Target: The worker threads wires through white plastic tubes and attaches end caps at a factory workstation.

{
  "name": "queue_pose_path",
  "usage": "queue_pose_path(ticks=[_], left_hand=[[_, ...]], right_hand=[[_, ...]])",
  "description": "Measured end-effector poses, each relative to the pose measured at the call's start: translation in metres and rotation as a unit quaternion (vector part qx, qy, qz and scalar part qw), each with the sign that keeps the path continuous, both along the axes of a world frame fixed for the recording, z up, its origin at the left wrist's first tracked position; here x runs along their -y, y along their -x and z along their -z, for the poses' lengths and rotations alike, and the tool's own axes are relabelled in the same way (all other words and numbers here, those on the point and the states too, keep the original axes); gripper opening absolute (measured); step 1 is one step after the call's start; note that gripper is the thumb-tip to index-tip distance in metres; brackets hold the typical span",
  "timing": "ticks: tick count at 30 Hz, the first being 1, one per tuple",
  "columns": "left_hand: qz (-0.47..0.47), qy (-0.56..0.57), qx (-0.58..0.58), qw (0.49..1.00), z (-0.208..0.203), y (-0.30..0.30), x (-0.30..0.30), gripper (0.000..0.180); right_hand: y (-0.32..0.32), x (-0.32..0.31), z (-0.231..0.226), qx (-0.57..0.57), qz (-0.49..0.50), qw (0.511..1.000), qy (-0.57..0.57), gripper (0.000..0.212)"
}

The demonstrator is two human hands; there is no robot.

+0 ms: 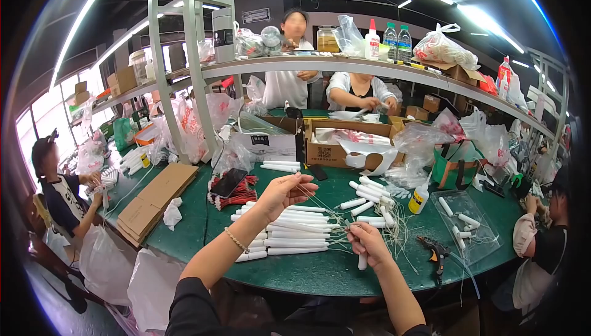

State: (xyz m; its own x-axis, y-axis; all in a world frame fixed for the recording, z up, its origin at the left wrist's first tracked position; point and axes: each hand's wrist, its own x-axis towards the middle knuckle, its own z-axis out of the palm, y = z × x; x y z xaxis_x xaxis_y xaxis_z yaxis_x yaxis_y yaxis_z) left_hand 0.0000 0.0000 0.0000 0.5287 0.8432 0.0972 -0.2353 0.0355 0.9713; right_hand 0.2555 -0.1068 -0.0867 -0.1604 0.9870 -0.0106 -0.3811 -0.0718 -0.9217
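My left hand is raised over the table, fingertips pinched on thin pale wires that run down toward my right hand. My right hand is closed round a slim white tube, whose lower end sticks out below the fingers. Something small at its thumb tip is too tiny to name. Under and beside my left forearm lies a stack of white tubes, their wires trailing right. Beyond my right hand is a looser heap of white tubes with tangled wires.
A glue gun, a yellow bottle and a clear sheet bearing tubes lie to the right. Leftward are a phone on red wires and flat cardboard. Boxes stand beneath a shelf; other people work around.
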Motion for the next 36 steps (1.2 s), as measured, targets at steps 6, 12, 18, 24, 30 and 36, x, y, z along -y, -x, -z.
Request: queue_pose_path(ticks=[6, 12, 18, 24, 30, 36], left_hand=[[0.015, 0.056, 0.061, 0.996, -0.001, -0.005, 0.001, 0.041], [0.021, 0.026, 0.097, 0.995, 0.001, -0.010, 0.001, 0.043], [0.027, 0.034, 0.095, 0.995, 0.002, -0.012, 0.000, 0.042], [0.025, 0.047, 0.081, 0.995, 0.005, -0.014, -0.002, 0.041], [0.020, 0.061, 0.074, 0.995, 0.007, -0.014, -0.001, 0.039], [0.014, 0.074, 0.073, 0.994, 0.008, -0.013, -0.001, 0.037]], right_hand=[[0.002, 0.006, -0.002, 0.029, -0.008, 1.000, -0.007, 0.018], [0.001, 0.005, 0.000, 0.056, 0.006, 0.998, -0.007, 0.020], [-0.001, 0.003, 0.001, 0.008, 0.045, 0.999, -0.005, 0.023], [-0.004, 0.002, 0.005, -0.034, 0.053, 0.998, -0.001, 0.025], [-0.004, 0.003, 0.004, -0.033, 0.053, 0.998, 0.006, 0.025], [-0.004, 0.002, 0.006, -0.029, 0.049, 0.998, 0.003, 0.025]])
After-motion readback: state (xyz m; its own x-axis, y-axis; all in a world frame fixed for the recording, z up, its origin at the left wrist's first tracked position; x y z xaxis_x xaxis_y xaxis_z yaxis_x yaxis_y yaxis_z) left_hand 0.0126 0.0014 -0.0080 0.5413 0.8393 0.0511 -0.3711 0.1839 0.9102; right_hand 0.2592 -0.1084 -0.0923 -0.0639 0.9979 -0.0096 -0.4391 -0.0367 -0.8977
